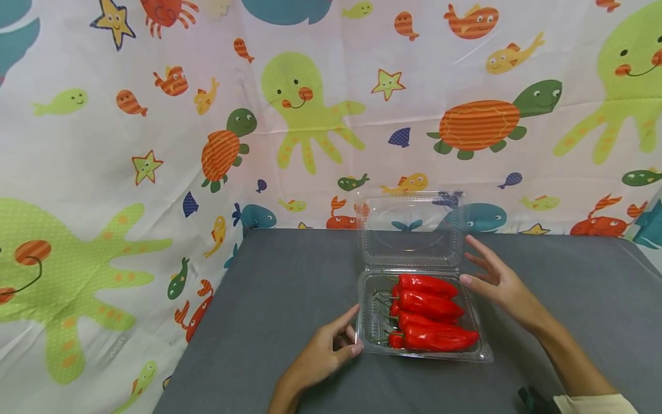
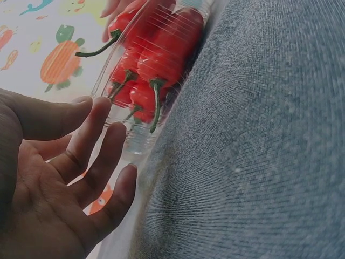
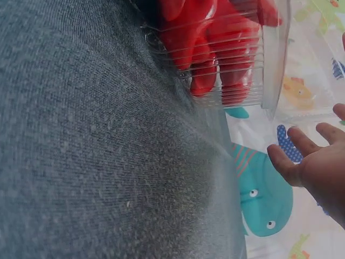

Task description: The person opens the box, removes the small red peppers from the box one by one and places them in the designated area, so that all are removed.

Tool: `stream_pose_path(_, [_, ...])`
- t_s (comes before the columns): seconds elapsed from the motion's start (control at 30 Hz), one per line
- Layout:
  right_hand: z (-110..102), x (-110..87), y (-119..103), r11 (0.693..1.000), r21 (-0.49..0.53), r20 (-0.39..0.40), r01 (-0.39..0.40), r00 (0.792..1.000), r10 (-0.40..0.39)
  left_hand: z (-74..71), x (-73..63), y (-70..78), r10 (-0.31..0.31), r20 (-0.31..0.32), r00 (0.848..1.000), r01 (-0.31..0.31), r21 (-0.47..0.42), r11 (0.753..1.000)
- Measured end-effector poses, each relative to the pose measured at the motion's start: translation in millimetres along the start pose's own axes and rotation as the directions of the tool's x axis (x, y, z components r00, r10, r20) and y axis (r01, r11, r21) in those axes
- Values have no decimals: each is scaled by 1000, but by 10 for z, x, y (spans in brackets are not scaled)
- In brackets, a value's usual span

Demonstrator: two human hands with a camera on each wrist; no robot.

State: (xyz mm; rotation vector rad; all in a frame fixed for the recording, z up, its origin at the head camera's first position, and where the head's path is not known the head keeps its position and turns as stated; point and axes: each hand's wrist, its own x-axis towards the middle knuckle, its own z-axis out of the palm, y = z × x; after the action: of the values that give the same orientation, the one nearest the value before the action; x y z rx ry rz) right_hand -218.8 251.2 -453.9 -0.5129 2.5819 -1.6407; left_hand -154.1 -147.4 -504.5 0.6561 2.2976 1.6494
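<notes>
A clear plastic clamshell box (image 1: 366, 316) lies on the grey cloth with its lid (image 1: 408, 244) raised at the back. Several long red peppers (image 1: 429, 305) are stacked inside, green stems pointing left. My left hand (image 1: 328, 351) is at the box's left wall, thumb and forefinger tips at its edge. In the left wrist view, those loosely bent fingers (image 2: 110, 148) grip nothing, and the stems face them through the wall. My right hand (image 1: 496, 282) is spread beside the right edge, near the hinge. The right wrist view shows its fingers (image 3: 302, 143) apart and holding nothing.
The grey cloth-covered table (image 1: 289, 276) extends to both sides of the box. Behind and to the left hangs a white curtain (image 1: 331, 190) printed with sea animals. A dark object (image 1: 535, 399) sits by the right sleeve (image 1: 595, 404).
</notes>
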Motion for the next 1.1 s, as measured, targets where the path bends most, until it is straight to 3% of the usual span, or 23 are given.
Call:
stream_pose_path(0.6, [-7, 129, 146, 982, 171, 44, -82, 996, 76, -3, -7, 0, 9, -5, 1000, -9, 2, 1000])
stream_pose_path(0.8, [-17, 131, 210, 983, 174, 56, -64, 997, 55, 4, 6, -8, 3, -7, 1000, -3, -11, 1000])
stream_pose_path(1.1, [18, 121, 264, 984, 150, 69, -100, 993, 91, 2, 3, -1, -8, -8, 1000, 8, 0, 1000])
